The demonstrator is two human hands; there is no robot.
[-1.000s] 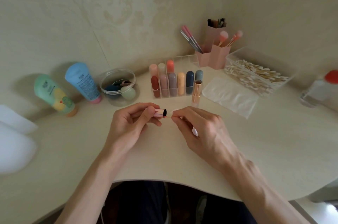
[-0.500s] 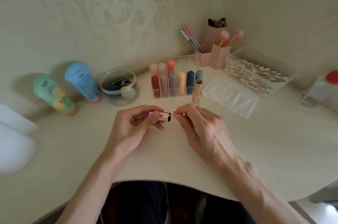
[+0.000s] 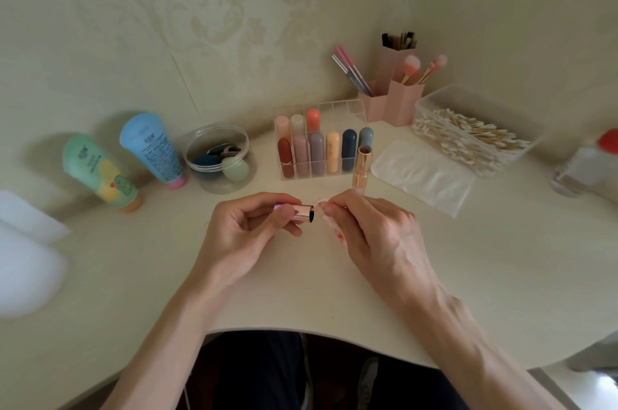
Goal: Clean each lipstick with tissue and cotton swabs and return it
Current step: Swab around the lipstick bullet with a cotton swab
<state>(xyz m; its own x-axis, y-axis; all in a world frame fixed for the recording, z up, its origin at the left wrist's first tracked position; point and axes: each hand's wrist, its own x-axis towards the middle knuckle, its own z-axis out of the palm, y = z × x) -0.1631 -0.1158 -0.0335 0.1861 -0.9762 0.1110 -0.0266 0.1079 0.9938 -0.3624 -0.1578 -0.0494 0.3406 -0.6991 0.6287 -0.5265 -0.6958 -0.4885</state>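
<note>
Pale and curved along its front edge, the surface (image 3: 501,259) carried the work at its middle, where both hands met. The left hand (image 3: 247,235) gripped a rose-gold cap (image 3: 302,213) on its side, thumb and fingers curled round it and its open mouth turned toward the right hand (image 3: 371,235). Half a second before, the right hand's pinched tissue (image 3: 329,225) had been pressed at that mouth. Now it sat just outside the rim, a little apart from it, and red smears showed on the wad below the fingertips. That probably meant the cap's inside had given up its residue and this pass was nearly done.

The uncapped lipstick (image 3: 361,168) stood upright nearer the back edge, just beside the right end of the clear organiser (image 3: 341,106), waiting for its cap. The cotton swabs (image 3: 468,135) lay untouched in their box toward the back right corner. Recapping and returning the lipstick to a slot were not yet done.
</note>
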